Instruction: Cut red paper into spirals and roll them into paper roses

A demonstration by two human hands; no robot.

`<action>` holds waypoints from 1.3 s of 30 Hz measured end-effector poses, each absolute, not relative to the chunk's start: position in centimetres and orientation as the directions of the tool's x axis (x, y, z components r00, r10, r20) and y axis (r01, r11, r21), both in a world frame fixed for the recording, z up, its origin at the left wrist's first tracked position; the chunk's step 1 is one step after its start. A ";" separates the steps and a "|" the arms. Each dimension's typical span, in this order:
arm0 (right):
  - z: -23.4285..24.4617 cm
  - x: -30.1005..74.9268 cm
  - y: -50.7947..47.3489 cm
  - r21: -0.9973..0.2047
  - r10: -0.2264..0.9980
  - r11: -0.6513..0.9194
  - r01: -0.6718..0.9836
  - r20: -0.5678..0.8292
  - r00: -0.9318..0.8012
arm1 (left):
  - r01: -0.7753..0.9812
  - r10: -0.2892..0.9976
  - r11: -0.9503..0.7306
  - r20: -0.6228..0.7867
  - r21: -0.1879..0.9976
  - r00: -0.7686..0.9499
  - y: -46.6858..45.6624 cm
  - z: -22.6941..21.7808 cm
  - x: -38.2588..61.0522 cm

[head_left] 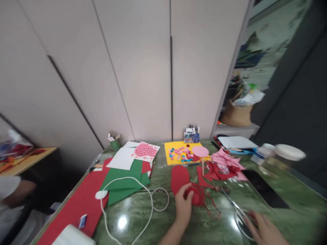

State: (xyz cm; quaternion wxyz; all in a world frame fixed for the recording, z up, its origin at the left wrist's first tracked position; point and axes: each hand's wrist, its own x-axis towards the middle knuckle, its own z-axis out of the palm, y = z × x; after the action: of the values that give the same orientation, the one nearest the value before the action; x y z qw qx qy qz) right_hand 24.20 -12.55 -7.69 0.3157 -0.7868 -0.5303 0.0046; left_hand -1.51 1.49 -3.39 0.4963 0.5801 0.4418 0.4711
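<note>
My left hand (183, 206) has its thumb and index finger closed on a red paper piece (196, 198) near the table's middle. Just beyond it lies a red paper shape with rounded ends (179, 177). My right hand (264, 228), slightly blurred, is at the handles of the scissors (237, 212), its fingers against one loop. The blades point away and to the left, toward thin red paper strips (213, 207). Red paper scraps (219, 170) and pink paper scraps (226, 158) are heaped beyond the blades.
Pink and blue beads lie on a yellow sheet (167, 148). A pink disc on a stick (200, 151) stands near it. Leftward are a tape roll (167, 200), white cable (150, 217), green sheets (122, 187) and red paper (76, 211). A black phone (267, 190) and jar (277, 163) are right.
</note>
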 end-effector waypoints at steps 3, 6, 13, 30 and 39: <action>-6.8 27.1 -13.5 -0.544 0.816 -0.345 0.765 0.230 0.531 | -0.049 0.989 -0.096 0.101 0.994 0.112 2.9 -3.5 -1.5; -5.9 31.8 -13.6 -0.523 0.675 -0.444 0.728 0.339 0.656 | -0.132 0.999 -0.046 0.047 0.990 0.011 4.2 -3.2 -1.6; -5.3 40.9 -10.5 -0.471 0.682 -0.572 0.671 0.180 0.708 | -0.261 0.988 0.122 -0.092 0.957 0.125 4.6 -0.6 -3.7; -6.0 44.2 -10.5 -0.455 0.773 -0.593 0.664 -0.090 0.629 | -0.493 0.913 0.406 -0.323 0.769 0.249 1.3 -0.9 -1.1; -5.8 43.3 -10.5 -0.446 0.781 -0.596 0.668 -0.126 0.612 | -0.485 0.912 0.405 -0.301 0.775 0.280 -0.2 -2.0 -1.6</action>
State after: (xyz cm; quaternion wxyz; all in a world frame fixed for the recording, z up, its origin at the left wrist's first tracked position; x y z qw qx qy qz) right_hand 43.30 -10.50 -5.81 0.1803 -0.8795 -0.4119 0.1561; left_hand -1.60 -0.17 -1.98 0.7483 0.2825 0.3775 0.4666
